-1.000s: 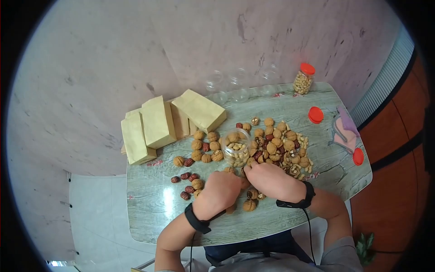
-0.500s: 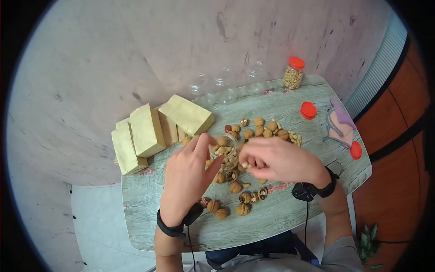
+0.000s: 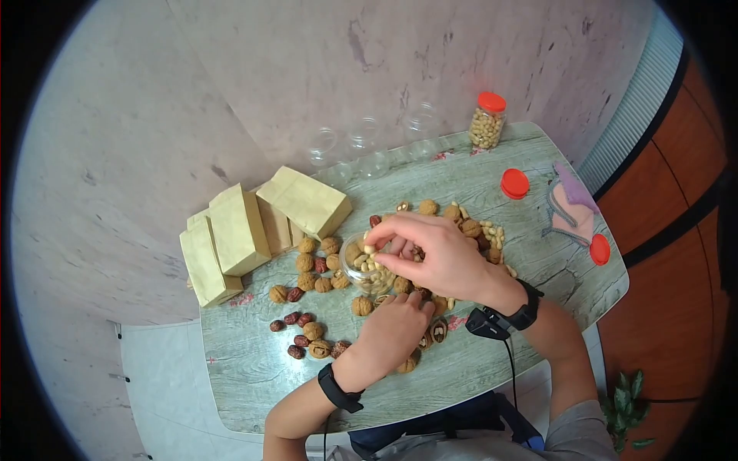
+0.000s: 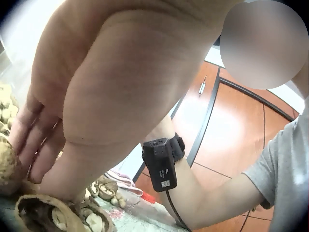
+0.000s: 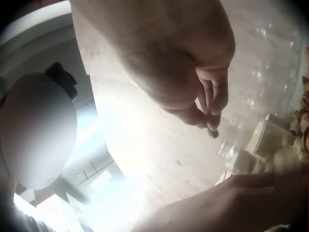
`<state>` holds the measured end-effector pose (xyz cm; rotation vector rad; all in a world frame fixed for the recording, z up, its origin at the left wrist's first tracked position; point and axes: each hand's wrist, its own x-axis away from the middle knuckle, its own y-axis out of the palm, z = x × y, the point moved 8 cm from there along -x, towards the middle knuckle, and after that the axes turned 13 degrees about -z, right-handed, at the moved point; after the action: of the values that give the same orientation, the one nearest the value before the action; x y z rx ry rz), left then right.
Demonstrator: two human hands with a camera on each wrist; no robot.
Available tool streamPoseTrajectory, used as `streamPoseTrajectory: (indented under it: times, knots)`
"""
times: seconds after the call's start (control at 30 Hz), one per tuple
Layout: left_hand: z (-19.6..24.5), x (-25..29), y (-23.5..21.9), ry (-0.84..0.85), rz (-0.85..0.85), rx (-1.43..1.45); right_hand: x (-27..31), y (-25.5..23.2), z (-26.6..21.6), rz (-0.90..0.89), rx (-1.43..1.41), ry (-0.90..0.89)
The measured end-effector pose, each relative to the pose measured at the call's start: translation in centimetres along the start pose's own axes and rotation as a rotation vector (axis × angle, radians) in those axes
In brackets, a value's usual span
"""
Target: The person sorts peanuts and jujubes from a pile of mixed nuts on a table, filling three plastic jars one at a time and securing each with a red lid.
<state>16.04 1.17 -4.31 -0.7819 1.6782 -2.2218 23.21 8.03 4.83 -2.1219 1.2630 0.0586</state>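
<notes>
My right hand (image 3: 438, 257) hovers over an open clear jar (image 3: 344, 269), pinching a peanut (image 5: 213, 133) between thumb and fingertips. Inside the jar are peanuts (image 3: 375, 278) with a walnut among them. Lower down, my left hand (image 3: 392, 332) reaches to the tabletop just in front of the jar, fairly straight fingers (image 4: 42, 145) pointing down among the nuts. A whole walnut (image 3: 362, 306) lies beside its fingertips. Close by its thumb, the left wrist view has a cracked walnut shell (image 4: 46, 217) with pale kernel inside.
Walnuts (image 3: 305, 262) and red dates (image 3: 291, 317) lie left of the jar, more nuts to its right. Paper bags (image 3: 238, 230) stand at the back left. Clear jars (image 3: 367, 138) line the back beside a filled, red-lidded jar (image 3: 487, 123). Red lids (image 3: 515, 184) and a cloth (image 3: 573, 207) lie right.
My left hand rose spread beside the jar, then came back down to the nuts in front of it. My right hand lifted from the nuts with a peanut and moved left over the jar.
</notes>
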Motion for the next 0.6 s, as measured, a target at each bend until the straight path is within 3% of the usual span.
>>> streamPoseTrajectory:
  times: [0.17,0.27,0.37,0.43,0.47,0.53,0.6]
  knots:
    - [-0.5,-0.3,0.2,-0.003,-0.028,-0.03,0.2,-1.7,-1.5,-0.003,0.063,0.017]
    - [-0.4,1.1,-2.7,0.018,0.021,-0.003,0.8,-3.6,-2.5,0.014,0.133,-0.023]
    - [-0.6,3.6,-8.0,0.076,0.144,0.19,1.4,-5.3,-2.8,0.075,0.131,0.046]
    - [-2.2,5.5,-11.1,-0.022,0.383,0.23,1.5,-5.9,-2.6,0.074,0.169,0.068]
    - [-2.7,5.5,-11.2,-0.017,0.382,0.232,1.6,-6.2,-2.5,0.071,0.205,0.084]
    - [-4.8,6.6,-12.4,-0.163,0.581,0.233,1.7,-6.5,-1.9,0.036,0.218,0.134]
    - [-5.3,6.8,-12.8,-0.206,0.604,0.194,2.0,-7.2,-0.9,0.002,0.231,0.184]
